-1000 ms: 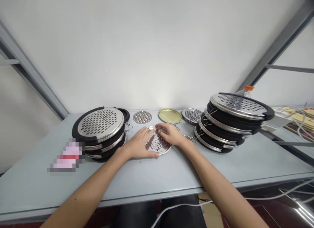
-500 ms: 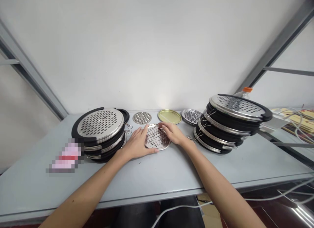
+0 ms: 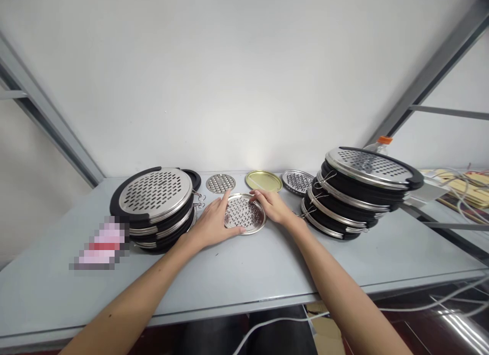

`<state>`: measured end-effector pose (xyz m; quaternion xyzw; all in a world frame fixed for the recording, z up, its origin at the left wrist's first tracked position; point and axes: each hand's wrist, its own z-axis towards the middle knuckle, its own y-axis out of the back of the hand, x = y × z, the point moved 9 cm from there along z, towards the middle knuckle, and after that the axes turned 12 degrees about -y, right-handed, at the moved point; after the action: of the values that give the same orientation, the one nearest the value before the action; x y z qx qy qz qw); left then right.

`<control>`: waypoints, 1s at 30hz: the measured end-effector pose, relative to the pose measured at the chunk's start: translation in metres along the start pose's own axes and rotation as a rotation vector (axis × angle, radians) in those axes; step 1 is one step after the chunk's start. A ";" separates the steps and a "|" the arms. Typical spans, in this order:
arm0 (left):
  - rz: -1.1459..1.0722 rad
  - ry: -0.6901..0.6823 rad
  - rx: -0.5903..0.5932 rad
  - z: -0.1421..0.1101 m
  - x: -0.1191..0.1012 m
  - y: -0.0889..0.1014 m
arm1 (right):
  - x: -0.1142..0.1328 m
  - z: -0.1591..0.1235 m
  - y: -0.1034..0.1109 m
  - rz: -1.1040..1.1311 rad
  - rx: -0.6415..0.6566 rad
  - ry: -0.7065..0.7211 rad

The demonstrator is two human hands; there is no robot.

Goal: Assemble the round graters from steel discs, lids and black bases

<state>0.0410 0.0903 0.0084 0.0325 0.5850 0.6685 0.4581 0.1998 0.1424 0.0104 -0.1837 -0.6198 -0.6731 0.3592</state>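
A round metal grater plate [image 3: 244,214] lies flat between two open hands.
Its rim is touched by the left hand [image 3: 210,225] and right hand [image 3: 270,207], unclenched.

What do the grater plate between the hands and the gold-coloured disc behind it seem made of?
The grater plate looks like stainless steel: bright, silvery, with punched holes. The gold-coloured disc is probably coated metal, from its glossy yellow shine.

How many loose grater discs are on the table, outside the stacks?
3: one grater disc between the left hand and right hand, a second grater disc behind it leftward, a third grater disc beside the right stack. More may be hidden.
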 end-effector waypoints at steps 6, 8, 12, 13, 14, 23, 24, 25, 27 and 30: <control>0.013 0.003 0.034 0.000 0.002 -0.003 | 0.002 0.000 -0.001 -0.029 0.007 0.018; 0.018 0.005 0.043 0.000 0.002 -0.003 | 0.003 0.000 -0.001 -0.028 0.009 0.024; 0.027 -0.021 0.056 0.000 0.000 -0.003 | 0.006 -0.001 -0.001 -0.029 0.000 0.041; 0.038 -0.023 0.059 0.000 0.000 -0.004 | 0.006 -0.001 -0.001 -0.029 0.001 0.041; 0.052 -0.021 0.065 0.000 0.001 -0.004 | 0.006 -0.002 -0.001 -0.028 0.003 0.040; 0.108 -0.018 0.111 -0.002 -0.001 -0.014 | 0.010 -0.004 -0.003 0.010 0.049 0.008; 0.109 -0.010 0.117 -0.002 0.000 -0.015 | 0.011 -0.004 -0.004 -0.002 0.050 0.016; 0.110 -0.004 0.120 -0.003 0.001 -0.016 | 0.012 -0.004 -0.005 -0.018 0.047 0.030; 0.107 0.000 0.120 -0.003 0.002 -0.016 | 0.016 -0.006 -0.007 -0.047 0.029 0.076; 0.097 -0.001 0.121 -0.004 0.003 -0.016 | 0.021 -0.008 -0.008 -0.067 -0.019 0.153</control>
<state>0.0463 0.0876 -0.0069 0.0887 0.6218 0.6533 0.4227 0.1815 0.1289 0.0181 -0.1140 -0.5900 -0.7027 0.3810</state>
